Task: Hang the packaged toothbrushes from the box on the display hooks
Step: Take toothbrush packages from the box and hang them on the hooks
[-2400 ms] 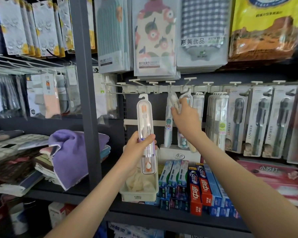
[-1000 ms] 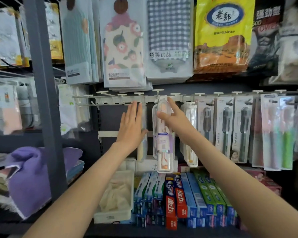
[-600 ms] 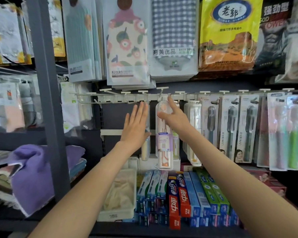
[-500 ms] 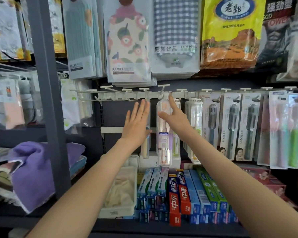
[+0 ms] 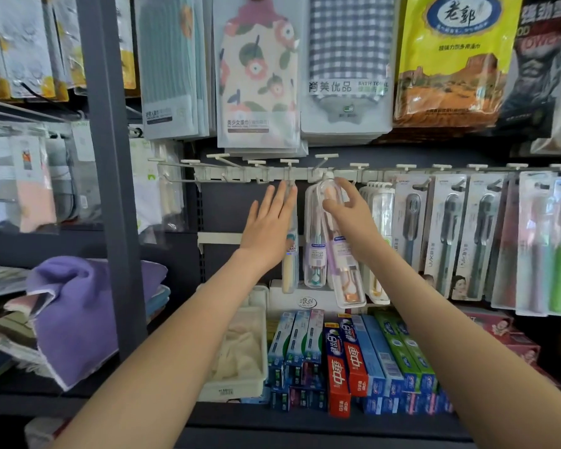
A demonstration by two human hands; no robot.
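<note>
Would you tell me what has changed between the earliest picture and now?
The orange toothbrush pack passed from the left hand onto a display hook, where the right hand now holds its top. The left hand let go and lies open and flat against the neighbouring packs. The toothpaste boxes below stayed put.

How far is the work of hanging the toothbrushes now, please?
Done: several packs hang on the hooks. In hand: the right hand holds the top of an orange toothbrush pack under them; the left hand is open beside it. Left: unknown, the box is not visible.
</note>
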